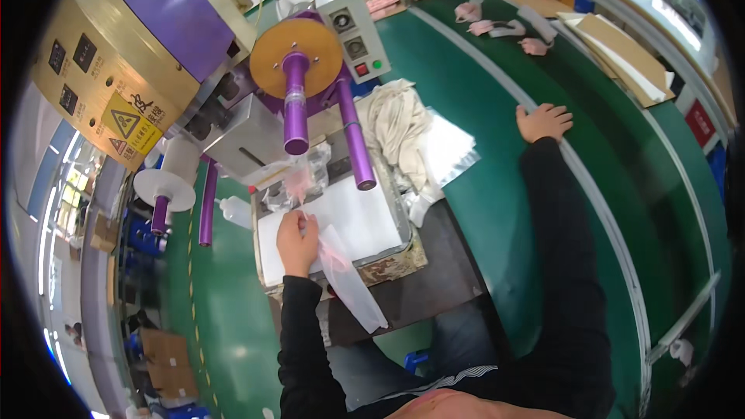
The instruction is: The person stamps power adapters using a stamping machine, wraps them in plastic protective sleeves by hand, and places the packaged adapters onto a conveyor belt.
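My left hand (297,242) is closed at the white work plate (353,209) of a machine. Its fingers pinch the upper end of a long, translucent plastic bag (353,287) with something pale pink inside. The bag hangs off the plate's front edge toward my lap. Just beyond that hand, crumpled clear plastic with a pink item (297,185) lies under the machine head. Out to the right, my right hand (545,122) rests on the metal rail of the green conveyor, fingers spread and holding nothing.
Purple rollers (358,140) jut over the plate. A control box (353,35) stands behind them. Crumpled beige cloth (396,128) and white plastic sheets (446,147) lie right of the plate. Pink items (481,27) and cardboard (621,50) sit on the far conveyor, near other people.
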A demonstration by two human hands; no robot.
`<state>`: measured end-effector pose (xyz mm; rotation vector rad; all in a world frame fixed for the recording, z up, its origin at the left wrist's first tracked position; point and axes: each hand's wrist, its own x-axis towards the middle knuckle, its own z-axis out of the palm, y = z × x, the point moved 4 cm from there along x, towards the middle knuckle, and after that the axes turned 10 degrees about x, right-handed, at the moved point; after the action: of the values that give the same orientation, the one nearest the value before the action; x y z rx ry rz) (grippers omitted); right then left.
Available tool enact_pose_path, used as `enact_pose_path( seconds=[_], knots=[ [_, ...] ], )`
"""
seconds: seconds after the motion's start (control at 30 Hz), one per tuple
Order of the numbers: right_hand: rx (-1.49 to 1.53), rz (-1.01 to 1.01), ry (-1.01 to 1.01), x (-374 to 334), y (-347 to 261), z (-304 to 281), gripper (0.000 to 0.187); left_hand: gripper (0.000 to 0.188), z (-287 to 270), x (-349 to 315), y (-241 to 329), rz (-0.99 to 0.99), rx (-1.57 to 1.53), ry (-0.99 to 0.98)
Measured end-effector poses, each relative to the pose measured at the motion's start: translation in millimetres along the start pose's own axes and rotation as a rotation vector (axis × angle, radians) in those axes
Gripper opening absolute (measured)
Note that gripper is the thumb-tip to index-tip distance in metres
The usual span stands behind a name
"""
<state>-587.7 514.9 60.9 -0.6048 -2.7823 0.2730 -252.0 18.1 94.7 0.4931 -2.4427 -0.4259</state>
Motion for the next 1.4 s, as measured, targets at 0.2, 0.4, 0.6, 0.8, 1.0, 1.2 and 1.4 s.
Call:
enact_pose_path(
  seconds=[0.2,0.4,0.6,0.8,1.0,1.2,1.4],
  knots=[
    [0.082,-0.064,-0.020,-11.5,-21.6,-23.0,0.095,0.024,-19.5,9.8,-8.3,0.085,0.211,-0.030],
    [0.070,-0.245,-0.083,-54.2,23.5,2.5,0.092,0.026,4.4,-1.5,-17.3,0.148,0.023,0.050],
    [0.490,-1.198,-0.345,-244.5,-40.3,-83.5,0.069,0.026,-4.5,2.0,-46.2,0.115,-0.215,0.134],
    [0.935,-1.561,-0.126,-408.3,-147.1,-185.1,0.071,0.022,-86.9,-24.8,-14.3,0.240,-0.354,0.149],
    [1.178,-1.829,-1.247,-621.0,-196.1,-198.8,0.063,0.011,-262.4,-222.1,-18.6,0.106,-0.265,0.511],
    [1.303,-2.033,-1.627,-779.6,-150.8,-276.9,0.045,0.020,-353.6,-339.0,-20.1,-0.084,-0.010,0.861],
    [1.052,-1.963,-2.090,-836.6,-102.9,-252.5,0.045,0.024,-317.1,-400.5,-10.4,-0.444,0.268,0.837]
  ],
)
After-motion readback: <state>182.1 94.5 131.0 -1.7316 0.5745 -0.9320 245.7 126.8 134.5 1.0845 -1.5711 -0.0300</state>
